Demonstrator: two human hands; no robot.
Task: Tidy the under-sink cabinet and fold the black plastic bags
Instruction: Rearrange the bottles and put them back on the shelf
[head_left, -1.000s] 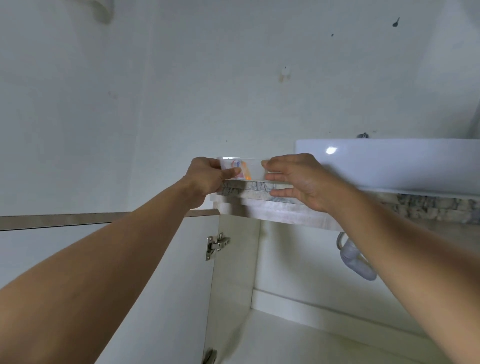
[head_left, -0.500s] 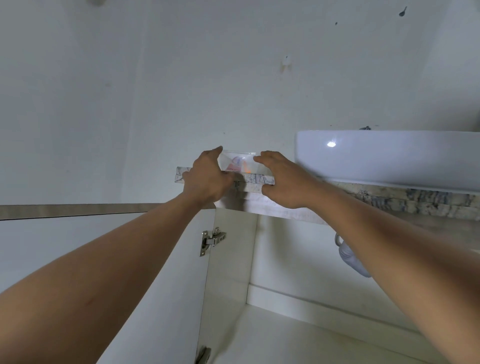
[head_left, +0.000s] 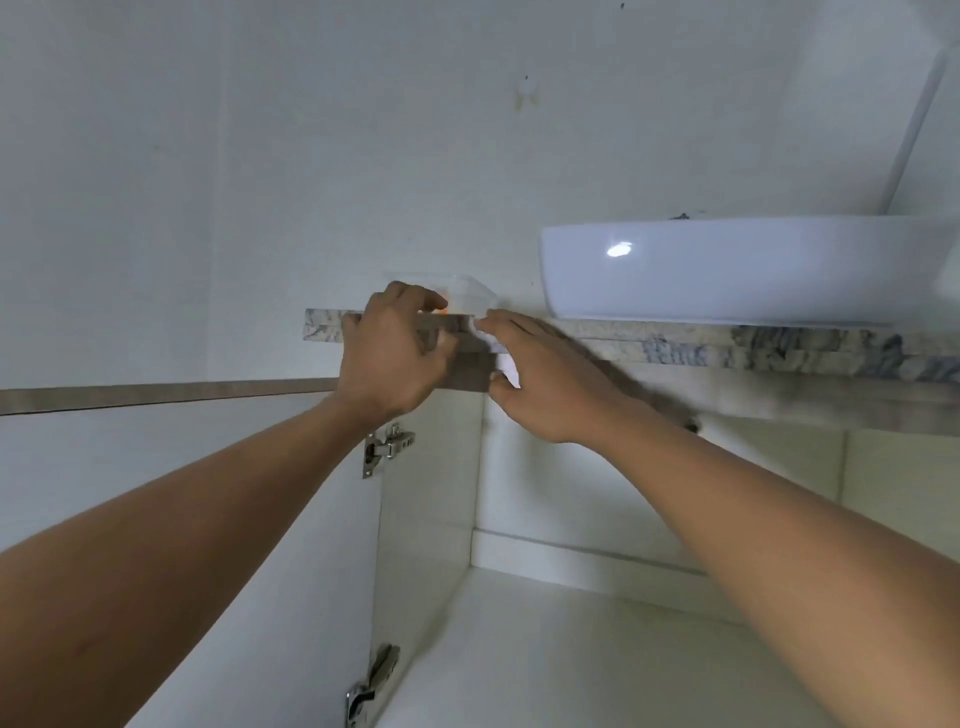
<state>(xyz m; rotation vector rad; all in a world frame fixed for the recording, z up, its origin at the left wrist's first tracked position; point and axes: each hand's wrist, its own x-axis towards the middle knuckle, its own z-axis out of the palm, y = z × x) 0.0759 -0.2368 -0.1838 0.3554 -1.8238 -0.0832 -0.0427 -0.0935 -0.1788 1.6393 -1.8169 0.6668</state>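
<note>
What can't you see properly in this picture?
Head view:
- Clear box: left hand covers its front; the contents are just an orange blur, and the grip is unclear.
- White scrap by right hand: motion-blurred, can't be identified.
- Basin: inside hidden, seen from below.
- Cabinet floor: cut off by the bottom edge and the arms.

left hand (head_left: 395, 358) curled, right hand (head_left: 540, 379) flat

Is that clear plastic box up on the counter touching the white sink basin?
Apart. The head view shows a strip of bare wall between the clear plastic box and the white sink basin.
</note>
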